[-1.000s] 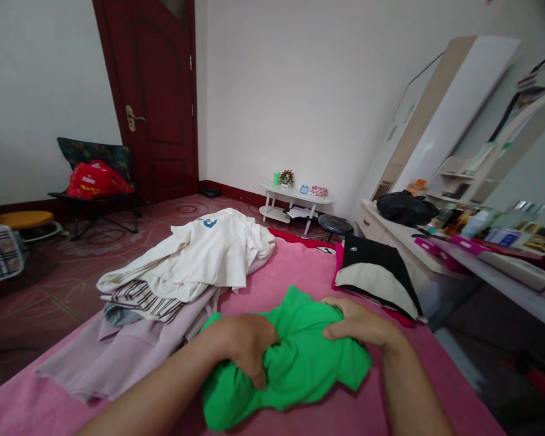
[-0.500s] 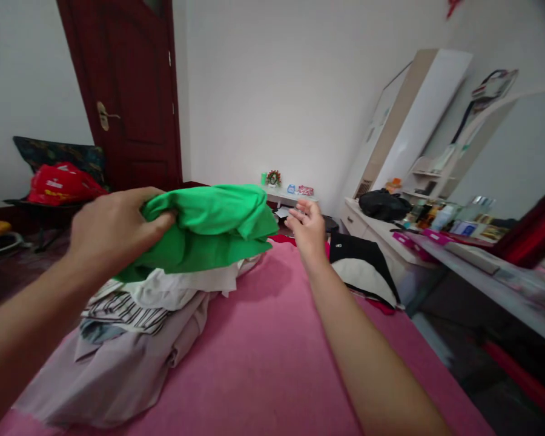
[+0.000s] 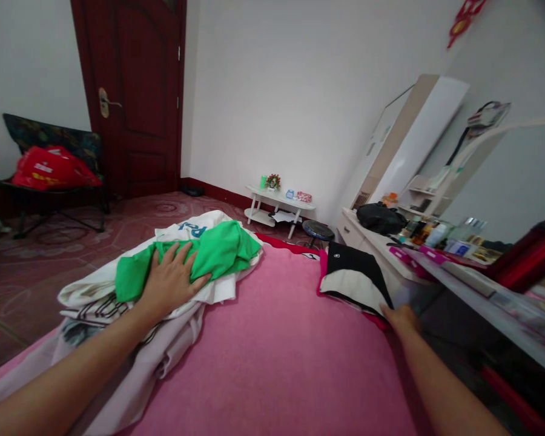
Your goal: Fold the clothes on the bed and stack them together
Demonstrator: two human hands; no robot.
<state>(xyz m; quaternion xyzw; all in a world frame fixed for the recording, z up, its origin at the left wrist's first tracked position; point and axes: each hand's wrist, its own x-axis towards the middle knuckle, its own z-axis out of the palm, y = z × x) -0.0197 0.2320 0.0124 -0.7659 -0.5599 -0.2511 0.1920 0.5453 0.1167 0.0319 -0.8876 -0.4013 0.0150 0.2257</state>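
Note:
My left hand (image 3: pixel 175 275) lies spread on a bright green garment (image 3: pixel 227 245), its fingers stretched over the cloth. Under the green cloth is a pile of clothes: a white shirt (image 3: pixel 213 219) with blue lettering, a striped piece, and a pale mauve garment (image 3: pixel 181 339) at the bottom. At the bed's right edge, my right hand (image 3: pixel 402 318) grips the near corner of a folded black-and-white garment (image 3: pixel 354 275). The thumb is on top; the other fingers are partly hidden. Red cloth shows beneath that garment.
The pink bedsheet (image 3: pixel 272 357) stretches between the two stacks. Along the right stand a dresser (image 3: pixel 358 231) with a black bag (image 3: pixel 381 218) and a desk with bottles. Farther off are a low white table (image 3: pixel 277 195), a round stool (image 3: pixel 318 230) and a chair (image 3: pixel 79 142) holding a red bag.
My left hand has lowered the green garment onto the clothes pile and spread open on it. My right hand has moved right and down to the black-and-white garment.

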